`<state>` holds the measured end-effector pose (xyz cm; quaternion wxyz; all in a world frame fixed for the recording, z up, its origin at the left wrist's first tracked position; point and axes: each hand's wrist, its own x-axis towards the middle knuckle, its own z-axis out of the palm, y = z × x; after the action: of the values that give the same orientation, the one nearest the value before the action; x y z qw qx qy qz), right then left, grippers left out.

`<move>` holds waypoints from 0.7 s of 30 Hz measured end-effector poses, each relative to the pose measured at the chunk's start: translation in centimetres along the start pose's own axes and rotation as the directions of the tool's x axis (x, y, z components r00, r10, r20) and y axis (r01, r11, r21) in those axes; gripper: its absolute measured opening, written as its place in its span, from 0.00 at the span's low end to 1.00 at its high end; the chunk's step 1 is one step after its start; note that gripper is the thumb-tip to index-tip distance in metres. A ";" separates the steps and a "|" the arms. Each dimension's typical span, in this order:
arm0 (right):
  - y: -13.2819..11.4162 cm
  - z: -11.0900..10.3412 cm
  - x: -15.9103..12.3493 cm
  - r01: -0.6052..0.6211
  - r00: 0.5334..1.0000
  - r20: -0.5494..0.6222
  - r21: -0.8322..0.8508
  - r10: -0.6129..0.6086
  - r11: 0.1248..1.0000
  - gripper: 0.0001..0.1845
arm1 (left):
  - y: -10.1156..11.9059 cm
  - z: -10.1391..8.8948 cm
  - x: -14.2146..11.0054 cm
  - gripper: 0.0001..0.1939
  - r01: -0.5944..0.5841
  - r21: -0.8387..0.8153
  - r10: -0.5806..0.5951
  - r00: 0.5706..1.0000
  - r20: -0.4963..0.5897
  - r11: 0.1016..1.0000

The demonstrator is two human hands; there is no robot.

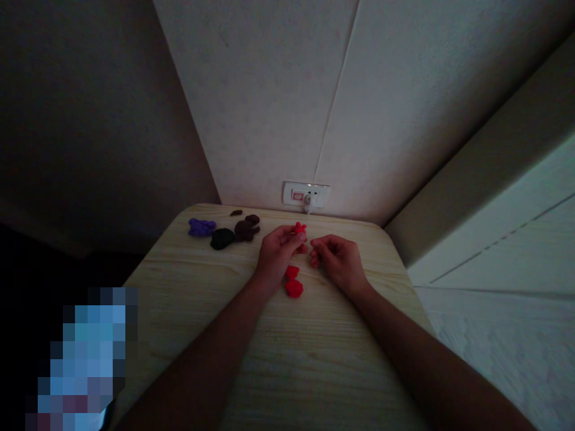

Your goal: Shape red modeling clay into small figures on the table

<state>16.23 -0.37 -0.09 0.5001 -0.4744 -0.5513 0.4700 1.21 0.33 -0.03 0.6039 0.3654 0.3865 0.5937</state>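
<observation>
Between the thumb and fingers of my left hand [276, 254] is a small red modelling clay piece [300, 228] with little knobs on top. A short gap to the right, my right hand [340, 260] is closed, thumb against curled fingers. Whatever it may pinch is hidden or too small to make out. Below and between the hands, two loose red clay lumps [294, 289] lie on the wooden table [287, 359], one smaller and just behind the other.
At the table's back left sit a purple clay lump [202, 227], a black lump [222, 239] and brown pieces [246, 231]. A wall socket [306, 194] with a plug is just behind the table edge. A blurred-out bright object [90, 353] is at lower left.
</observation>
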 end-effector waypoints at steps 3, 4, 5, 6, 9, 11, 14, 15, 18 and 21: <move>-0.4 0.2 -0.2 -0.061 0.998 -0.031 0.019 0.061 0.998 0.22 | 0.1 0.0 0.0 0.17 0.008 0.000 -0.008 1.000 0.005 1.000; -0.5 0.3 -0.2 -0.077 0.996 -0.042 0.020 0.078 0.997 0.23 | 0.2 0.0 0.0 0.17 0.013 -0.008 -0.013 1.000 0.009 1.000; -0.6 0.3 -0.3 -0.090 0.994 -0.052 0.020 0.091 0.996 0.23 | 0.2 0.0 -0.1 0.17 0.017 -0.018 -0.017 1.000 0.014 1.000; -0.6 0.3 -0.3 -0.100 0.993 -0.061 0.019 0.101 0.995 0.24 | 0.2 0.0 -0.1 0.17 0.021 -0.027 -0.021 1.000 0.019 0.999; -0.1 0.1 -0.2 -0.105 0.992 -0.067 0.015 0.105 0.994 0.23 | 0.2 -0.1 0.0 0.18 0.031 -0.042 -0.031 0.999 0.017 0.999; 0.4 -0.1 -0.1 -0.078 0.996 -0.052 0.010 0.078 0.997 0.21 | 0.1 -0.2 0.0 0.19 0.040 -0.042 -0.040 0.999 0.010 0.998; 1.0 -0.4 0.1 -0.028 0.999 -0.025 0.010 0.029 1.000 0.20 | -0.1 -0.3 0.1 0.19 0.048 -0.047 -0.047 0.999 0.017 0.998; 1.1 -0.5 0.2 -0.019 1.000 -0.016 0.005 0.019 1.000 0.20 | -0.1 -0.3 0.1 0.19 0.046 -0.050 -0.045 0.999 0.023 0.998; 1.0 -0.6 0.3 0.003 1.000 0.010 -0.023 -0.003 1.000 0.21 | 0.0 -0.3 0.1 0.18 0.035 -0.059 -0.033 0.999 0.037 0.998; 1.0 -0.6 0.3 0.004 1.000 0.023 -0.009 -0.004 1.000 0.20 | 0.1 -0.2 0.0 0.18 0.037 -0.055 -0.036 0.999 0.029 0.998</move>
<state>16.89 0.08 -1.00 0.4924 -0.4701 -0.5602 0.4719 0.99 0.34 0.00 0.6299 0.3493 0.3680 0.5880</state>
